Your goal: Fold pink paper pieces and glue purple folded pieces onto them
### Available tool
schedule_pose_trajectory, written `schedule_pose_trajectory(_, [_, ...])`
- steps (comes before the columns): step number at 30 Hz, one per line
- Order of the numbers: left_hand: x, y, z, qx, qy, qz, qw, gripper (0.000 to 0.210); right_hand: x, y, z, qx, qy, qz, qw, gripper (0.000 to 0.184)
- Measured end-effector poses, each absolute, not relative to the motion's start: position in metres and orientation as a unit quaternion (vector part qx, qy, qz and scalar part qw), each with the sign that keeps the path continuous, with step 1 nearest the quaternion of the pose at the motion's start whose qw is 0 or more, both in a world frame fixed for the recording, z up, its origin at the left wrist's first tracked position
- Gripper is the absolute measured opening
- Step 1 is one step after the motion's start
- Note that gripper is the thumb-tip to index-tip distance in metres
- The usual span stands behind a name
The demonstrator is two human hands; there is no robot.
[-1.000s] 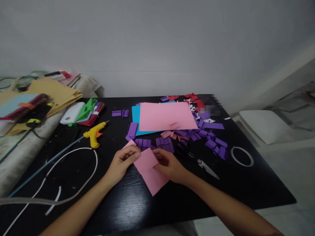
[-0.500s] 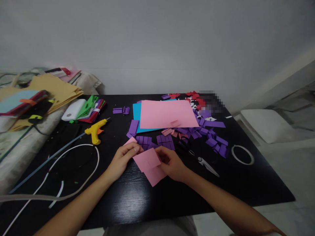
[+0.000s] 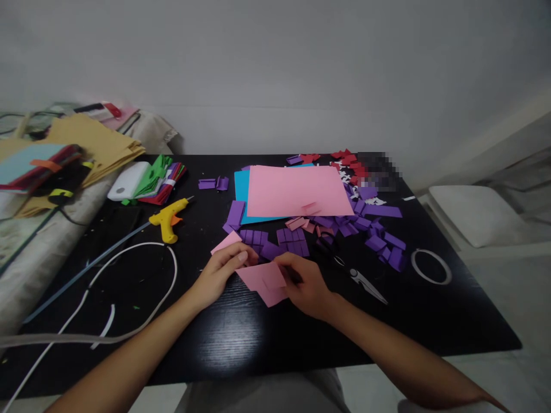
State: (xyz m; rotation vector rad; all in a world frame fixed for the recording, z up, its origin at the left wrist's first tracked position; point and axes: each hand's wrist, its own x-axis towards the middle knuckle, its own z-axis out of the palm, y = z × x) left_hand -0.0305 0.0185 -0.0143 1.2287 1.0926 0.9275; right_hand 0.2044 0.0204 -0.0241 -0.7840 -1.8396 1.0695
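Pieces of pink paper [image 3: 260, 276], overlapping each other, are held above the front middle of the black table. My right hand [image 3: 307, 284] is closed on their right edge, thumb and fingers pinching. At their upper left corner my left hand [image 3: 224, 272] has its fingers curled and pressed on the paper; its fingertips are partly hidden. Another pink paper piece [image 3: 226, 242] shows just behind my left hand. Purple folded paper pieces [image 3: 293, 242] lie just beyond both hands. Scissors [image 3: 361, 280] rest on the table to the right of my right hand.
A large pink sheet [image 3: 297, 192] lies over a blue sheet [image 3: 240, 195]. Scattered purple strips [image 3: 383, 244] and a white ring [image 3: 430, 267] lie right. On the left are a yellow glue gun [image 3: 166, 221], a white cable [image 3: 174, 269] and bundled coloured paper [image 3: 159, 180].
The held pink paper has tilted, and its lower corner has risen. Both hands keep their places on it. The whole view has shifted slightly.
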Motion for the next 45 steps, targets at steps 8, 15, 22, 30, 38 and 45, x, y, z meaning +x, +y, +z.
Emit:
schedule_pose_trajectory(8, [-0.029, 0.014, -0.009, 0.566, 0.439, 0.388, 0.580, 0.042, 0.209, 0.021, -0.013, -0.277, -0.744, 0.306, 0.525, 0.019])
schedule_pose_trajectory(15, [-0.033, 0.009, -0.016, 0.522, 0.361, 0.420, 0.649, 0.048, 0.208, 0.019, -0.017, -0.344, -0.730, 0.302, 0.508, 0.021])
schedule_pose_trajectory(22, [-0.031, 0.008, -0.008, 0.569, 0.413, 0.465, 0.538, 0.037, 0.210, 0.020, -0.020, -0.252, -0.790, 0.238, 0.506, 0.030])
schedule_pose_trajectory(30, [-0.028, 0.007, -0.002, 0.576, 0.409, 0.505, 0.495, 0.016, 0.206, 0.020, -0.011, -0.285, -0.757, 0.253, 0.530, 0.028])
schedule_pose_trajectory(38, [-0.030, 0.008, -0.002, 0.574, 0.402, 0.506, 0.503, 0.015, 0.207, 0.019, -0.008, -0.341, -0.713, 0.335, 0.513, 0.020])
schedule_pose_trajectory(45, [-0.030, 0.009, 0.003, 0.518, 0.394, 0.530, 0.544, 0.017, 0.206, 0.024, 0.012, -0.373, -0.683, 0.435, 0.452, 0.021])
